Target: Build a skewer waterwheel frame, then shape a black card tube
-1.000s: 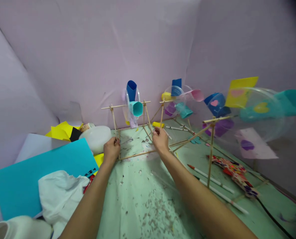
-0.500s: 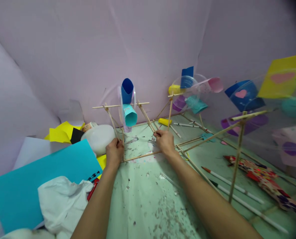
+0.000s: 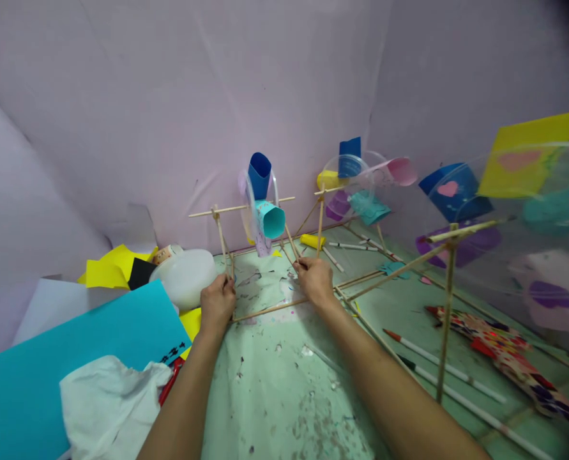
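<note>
My left hand (image 3: 218,301) is closed on the lower part of a thin wooden stick leg (image 3: 221,239) of a small stick frame. My right hand (image 3: 315,281) pinches the right-hand leg (image 3: 291,243) of the same frame near its base. Across the top lies a stick axle (image 3: 229,209). It carries a wheel of clear plastic discs with a dark blue paper cup (image 3: 259,176) and a teal paper cup (image 3: 273,221). The wheel hides the top of the right leg. A base stick (image 3: 269,309) runs along the table between my hands.
At right stand a second paper-cup wheel (image 3: 350,182) and a larger one (image 3: 461,191) on stick supports. Paintbrushes (image 3: 444,361) and a patterned pouch (image 3: 504,358) lie below. Left are teal paper (image 3: 87,332), a white cloth (image 3: 112,399) and a white round container (image 3: 183,278).
The top of the held frame has leaned to the right, carrying the axle and wheel with it. Both hands keep their grip. The view has shifted slightly.
</note>
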Available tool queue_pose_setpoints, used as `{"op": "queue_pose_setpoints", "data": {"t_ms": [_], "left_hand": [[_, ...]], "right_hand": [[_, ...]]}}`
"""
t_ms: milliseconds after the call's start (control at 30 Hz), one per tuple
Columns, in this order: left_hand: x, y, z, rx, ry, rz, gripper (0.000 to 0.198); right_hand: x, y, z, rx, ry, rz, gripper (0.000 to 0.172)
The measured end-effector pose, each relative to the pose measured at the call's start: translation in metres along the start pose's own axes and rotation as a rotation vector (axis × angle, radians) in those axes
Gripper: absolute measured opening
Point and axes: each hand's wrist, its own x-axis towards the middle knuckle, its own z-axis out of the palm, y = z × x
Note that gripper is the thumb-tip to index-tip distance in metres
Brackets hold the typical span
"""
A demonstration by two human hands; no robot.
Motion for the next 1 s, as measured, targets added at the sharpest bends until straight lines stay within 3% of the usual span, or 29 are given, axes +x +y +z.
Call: {"op": "queue_pose_setpoints", "data": {"t_ms": [1000], "left_hand": [[-0.0003, 0.0009, 0.0014, 0.04, 0.005, 0.002, 0.021]], "right_hand": [[0.0005, 0.0009, -0.004, -0.055, -0.027, 0.015, 0.023]]}}
